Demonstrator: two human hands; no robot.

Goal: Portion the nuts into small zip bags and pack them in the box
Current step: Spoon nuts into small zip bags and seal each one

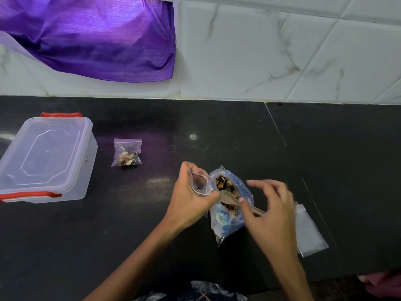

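The right hand point(269, 210) pinches a wooden spoon point(230, 197) in the big nut bag point(230, 205), while the left hand point(193, 192) grips a small zip bag point(200, 182) open just beside it, ready for filling.

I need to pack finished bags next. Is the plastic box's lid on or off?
On. The clear lid sits flat on the plastic box, and a red clip lies along its near edge.
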